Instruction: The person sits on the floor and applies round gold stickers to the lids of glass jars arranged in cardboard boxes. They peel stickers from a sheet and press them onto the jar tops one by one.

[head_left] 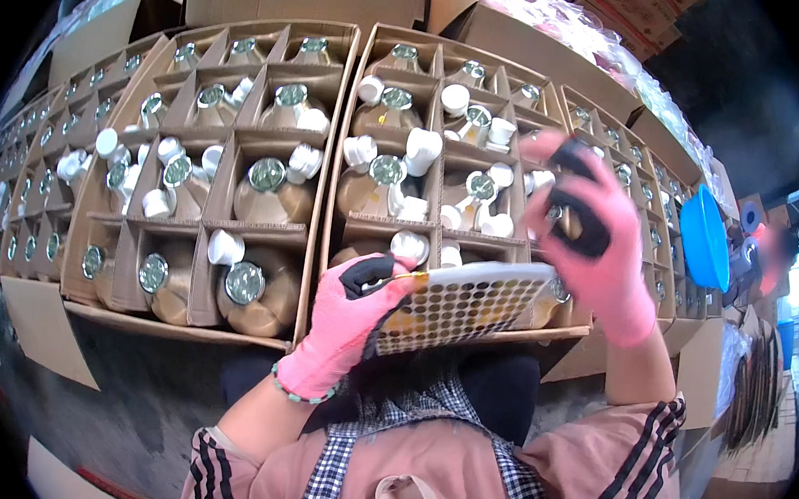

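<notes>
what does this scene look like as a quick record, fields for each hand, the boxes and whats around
left hand: gloved in pink and black, gripping the left edge of a dotted sheet
sheet: rows of dark and golden round spots
right hand: same gloving, raised, motion-blurred; can't tell whether it holds anything
boxes: cardboard, divided into compartments
contents: glass bottles, with white caps in many compartments
surroundings: blue basin at right, past the boxes
</notes>
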Demonstrator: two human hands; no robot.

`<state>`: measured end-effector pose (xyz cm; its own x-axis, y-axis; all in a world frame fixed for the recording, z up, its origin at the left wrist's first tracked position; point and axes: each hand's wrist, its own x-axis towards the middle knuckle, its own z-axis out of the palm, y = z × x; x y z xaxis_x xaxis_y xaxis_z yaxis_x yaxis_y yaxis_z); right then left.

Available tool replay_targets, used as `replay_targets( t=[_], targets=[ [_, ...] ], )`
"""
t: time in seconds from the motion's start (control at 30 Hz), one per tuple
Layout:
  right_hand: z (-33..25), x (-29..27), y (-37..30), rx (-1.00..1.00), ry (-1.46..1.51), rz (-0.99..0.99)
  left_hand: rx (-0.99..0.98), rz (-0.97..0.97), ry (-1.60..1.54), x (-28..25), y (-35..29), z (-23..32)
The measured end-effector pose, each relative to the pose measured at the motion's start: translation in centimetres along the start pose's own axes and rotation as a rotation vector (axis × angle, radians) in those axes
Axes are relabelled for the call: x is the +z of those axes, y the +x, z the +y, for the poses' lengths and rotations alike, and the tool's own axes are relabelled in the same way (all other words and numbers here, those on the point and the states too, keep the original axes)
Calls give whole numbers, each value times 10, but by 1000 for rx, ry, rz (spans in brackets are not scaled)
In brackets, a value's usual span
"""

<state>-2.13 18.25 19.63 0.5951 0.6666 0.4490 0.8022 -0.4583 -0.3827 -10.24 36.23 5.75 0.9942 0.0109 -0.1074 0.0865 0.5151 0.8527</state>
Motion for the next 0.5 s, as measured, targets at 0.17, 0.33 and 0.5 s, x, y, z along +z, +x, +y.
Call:
replay_targets(
  t=[0.17,0.33,0.5],
  targets=[
    [138,-33,-5,437,344,427,34,85,229,-24,19,27],
    [275,-31,-9,562,34,438,144,152,359,-45,55,-8],
    [334,4,21,660,-425,209,88,96,460,-45,52,-2]
  ],
)
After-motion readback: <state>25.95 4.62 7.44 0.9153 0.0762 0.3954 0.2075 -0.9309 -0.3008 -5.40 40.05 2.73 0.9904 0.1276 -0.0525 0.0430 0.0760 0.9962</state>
